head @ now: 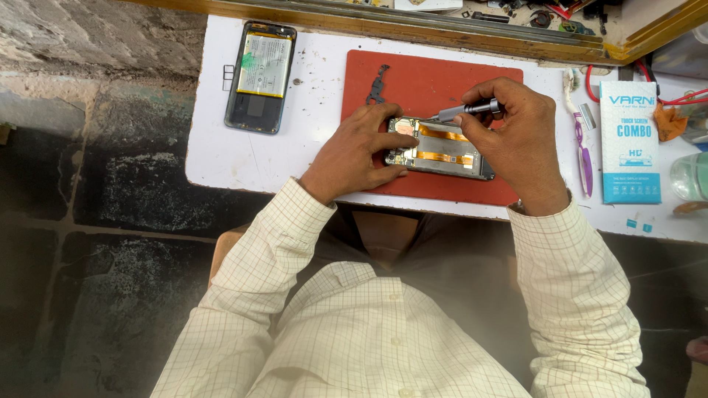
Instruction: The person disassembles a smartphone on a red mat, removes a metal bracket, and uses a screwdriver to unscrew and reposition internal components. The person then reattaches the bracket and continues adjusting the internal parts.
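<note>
My left hand (354,151) presses its closed fingers on the near end of an opened dark smartphone with orange ribbon cables (442,149), pinning it flat on the red rectangular rubber mat (435,81) so it cannot slide. My right hand (516,144) pinches a slim grey metal screwdriver (468,110), angled down to the phone's upper edge. A second opened phone showing its battery (259,74) lies well apart on the white table (214,155).

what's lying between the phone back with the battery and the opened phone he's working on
In the head view, a small dark metal bracket lies between the phone back and the opened phone, on the red mat.
</note>
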